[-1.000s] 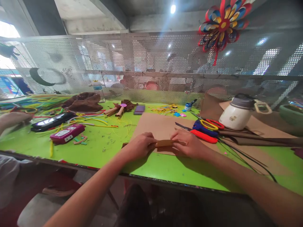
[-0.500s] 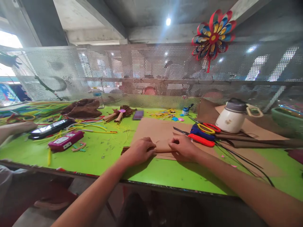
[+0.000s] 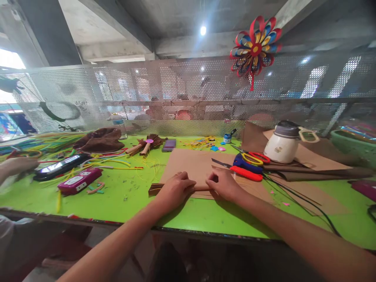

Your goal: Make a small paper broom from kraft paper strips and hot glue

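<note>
A sheet of brown paper (image 3: 188,162) lies on the green table, its near edge folded over in a narrow strip. My left hand (image 3: 176,190) is closed on the left part of that fold, thumb and fingers pressed together. On the right part of the same fold, my right hand (image 3: 225,184) pinches the paper with thumb and forefinger. A pleated brown paper piece (image 3: 155,189) sticks out left of my left hand. Just beyond my right hand lie scissors with red handles (image 3: 246,173) and scissors with yellow and red loops (image 3: 257,157).
A white jug (image 3: 280,145) stands behind the scissors on brown sheets. Left are a purple power strip (image 3: 80,181), a black phone-like device (image 3: 61,166) and pleated paper pieces (image 3: 148,145). Another person's hand (image 3: 19,167) rests at far left. A black cable (image 3: 308,203) crosses the right side.
The strip between my hands now looks narrower, and my right hand has shifted slightly along the fold. The whole view has moved a little.
</note>
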Demonstrator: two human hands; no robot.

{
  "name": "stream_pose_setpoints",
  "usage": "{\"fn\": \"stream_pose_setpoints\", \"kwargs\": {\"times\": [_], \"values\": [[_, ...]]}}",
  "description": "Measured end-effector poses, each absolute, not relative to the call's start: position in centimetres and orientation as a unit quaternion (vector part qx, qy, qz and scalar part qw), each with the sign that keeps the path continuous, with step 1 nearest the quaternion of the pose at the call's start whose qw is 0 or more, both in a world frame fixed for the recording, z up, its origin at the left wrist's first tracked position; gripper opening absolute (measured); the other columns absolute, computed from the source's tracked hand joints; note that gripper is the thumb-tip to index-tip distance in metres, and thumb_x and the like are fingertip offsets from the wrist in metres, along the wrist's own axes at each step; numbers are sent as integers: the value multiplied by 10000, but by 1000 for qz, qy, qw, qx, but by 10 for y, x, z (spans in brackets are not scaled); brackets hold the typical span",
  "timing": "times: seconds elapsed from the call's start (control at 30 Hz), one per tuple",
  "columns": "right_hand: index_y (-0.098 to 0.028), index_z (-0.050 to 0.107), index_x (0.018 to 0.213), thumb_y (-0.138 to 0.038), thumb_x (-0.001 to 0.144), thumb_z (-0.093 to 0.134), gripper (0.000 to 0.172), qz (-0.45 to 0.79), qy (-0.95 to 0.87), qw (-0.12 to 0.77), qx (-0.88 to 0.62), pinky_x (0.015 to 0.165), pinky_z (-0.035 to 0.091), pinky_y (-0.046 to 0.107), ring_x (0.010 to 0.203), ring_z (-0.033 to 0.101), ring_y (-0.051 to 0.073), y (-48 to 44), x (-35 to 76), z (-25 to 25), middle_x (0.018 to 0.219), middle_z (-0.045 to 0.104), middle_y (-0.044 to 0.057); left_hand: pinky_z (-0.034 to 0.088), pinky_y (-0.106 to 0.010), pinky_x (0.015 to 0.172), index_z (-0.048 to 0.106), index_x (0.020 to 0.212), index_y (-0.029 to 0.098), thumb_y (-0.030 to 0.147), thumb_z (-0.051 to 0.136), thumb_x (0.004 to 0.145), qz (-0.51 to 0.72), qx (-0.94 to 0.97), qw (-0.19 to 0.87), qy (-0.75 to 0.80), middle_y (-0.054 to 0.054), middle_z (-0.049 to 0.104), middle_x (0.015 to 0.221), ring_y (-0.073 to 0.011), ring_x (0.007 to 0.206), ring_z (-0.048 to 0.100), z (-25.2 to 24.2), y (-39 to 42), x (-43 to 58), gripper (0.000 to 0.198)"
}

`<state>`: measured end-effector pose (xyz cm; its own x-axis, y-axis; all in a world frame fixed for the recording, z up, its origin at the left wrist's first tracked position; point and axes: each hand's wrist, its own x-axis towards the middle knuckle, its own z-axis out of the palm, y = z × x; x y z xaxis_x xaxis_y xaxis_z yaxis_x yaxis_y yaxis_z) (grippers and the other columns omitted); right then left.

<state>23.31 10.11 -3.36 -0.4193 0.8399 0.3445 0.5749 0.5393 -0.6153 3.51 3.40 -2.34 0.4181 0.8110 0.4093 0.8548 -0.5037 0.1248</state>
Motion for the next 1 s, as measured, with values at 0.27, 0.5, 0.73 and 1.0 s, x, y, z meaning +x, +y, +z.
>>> {"fn": "stream_pose_setpoints", "kwargs": {"times": [0.27,0.5,0.73,1.0], "values": [[-157,643,769,-96,880,445,235,65,-913,309,-259,814,431,338,889,507,203,89,240,-40,878,603,86,423,-261,693,704,945,174,270,523,885,-250,-834,31,-491,-56,552,812,-157,759,539,-28,32,34,214],[-142,629,816,-119,881,486,159,102,-918,292,-247,767,427,323,833,517,196,88,243,-36,830,620,81,441,-269,797,667,851,162,205,555,852,-312,-830,-26,-462,-70,608,949,-159,877,565,-31,36,35,119],[-154,593,789,-93,841,518,109,122,-915,284,-261,726,409,311,804,514,192,87,244,-35,796,619,63,427,-275,765,635,836,159,156,538,841,-278,-828,-45,-486,-43,630,828,-161,819,548,-25,29,37,97],[-134,652,907,-180,870,523,142,142,-931,229,-244,766,416,322,856,541,210,95,241,-30,875,642,103,409,-270,728,598,824,164,129,514,827,-267,-829,-34,-490,-30,601,794,-158,779,524,-24,29,38,90]]}}
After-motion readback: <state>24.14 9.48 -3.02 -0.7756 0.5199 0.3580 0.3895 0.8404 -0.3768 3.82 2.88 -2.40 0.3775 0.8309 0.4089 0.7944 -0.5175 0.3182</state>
